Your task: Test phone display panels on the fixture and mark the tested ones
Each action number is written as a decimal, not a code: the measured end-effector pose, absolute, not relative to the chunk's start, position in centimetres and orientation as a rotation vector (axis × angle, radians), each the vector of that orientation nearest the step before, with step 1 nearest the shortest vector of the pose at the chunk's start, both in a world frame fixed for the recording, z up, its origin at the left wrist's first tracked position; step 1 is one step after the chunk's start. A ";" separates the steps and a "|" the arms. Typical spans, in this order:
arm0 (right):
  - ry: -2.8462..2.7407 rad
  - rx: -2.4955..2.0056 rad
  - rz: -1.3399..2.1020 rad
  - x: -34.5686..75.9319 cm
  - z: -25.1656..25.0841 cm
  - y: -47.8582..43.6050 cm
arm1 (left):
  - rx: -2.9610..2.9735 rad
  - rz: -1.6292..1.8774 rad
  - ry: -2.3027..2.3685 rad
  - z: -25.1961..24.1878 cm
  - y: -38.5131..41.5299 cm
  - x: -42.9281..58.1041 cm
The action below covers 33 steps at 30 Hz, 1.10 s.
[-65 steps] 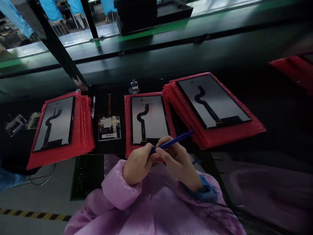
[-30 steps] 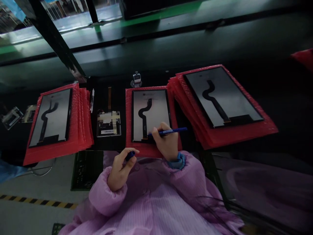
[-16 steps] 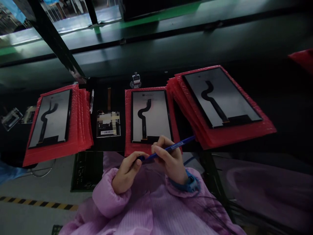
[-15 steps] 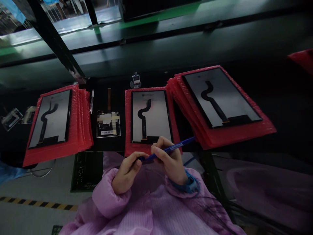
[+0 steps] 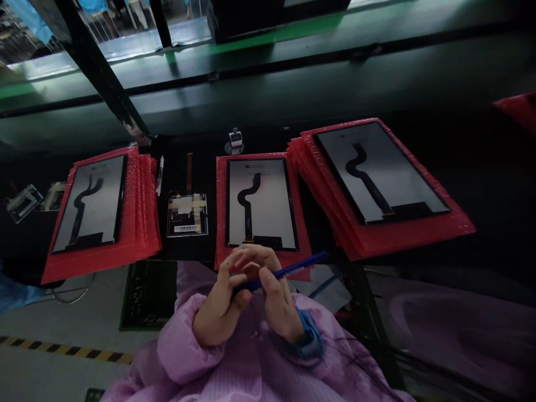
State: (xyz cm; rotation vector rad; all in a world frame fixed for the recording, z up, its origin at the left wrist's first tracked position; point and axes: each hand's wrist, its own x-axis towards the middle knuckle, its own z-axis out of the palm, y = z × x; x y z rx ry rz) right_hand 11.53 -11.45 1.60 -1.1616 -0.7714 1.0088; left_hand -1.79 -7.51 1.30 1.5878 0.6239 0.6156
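Note:
My right hand (image 5: 281, 304) holds a slim blue pen (image 5: 305, 263) between thumb and fingers, its far end slanting up to the right. My left hand (image 5: 220, 312) is closed around the pen's lower end, which the fingers largely hide. The fingertips of both hands meet or overlap above the pen. Just beyond them lies a display panel (image 5: 268, 206) with a curved black flex cable (image 5: 247, 209), resting on a red bubble-wrap sleeve (image 5: 305, 245). The hands cover part of the panel's near edge. A blue wrist strap (image 5: 310, 335) circles my right wrist.
Red sleeves with a panel on top are stacked at right (image 5: 402, 237) and left (image 5: 138, 245). Between lie a small circuit assembly (image 5: 187, 215), a white pen (image 5: 160, 176) and a shiny metal piece (image 5: 235, 140). A dark post (image 5: 104, 84) rises behind.
My right hand has moved down and left along the pen, closer to my left hand. The pen's lower end has sunk into my left hand's fingers. The panels have stayed put.

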 end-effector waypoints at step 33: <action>-0.742 -2.067 0.526 22.9 -1.8 -8.6 | 1.434 1.005 0.961 -2.8 -3.5 0.9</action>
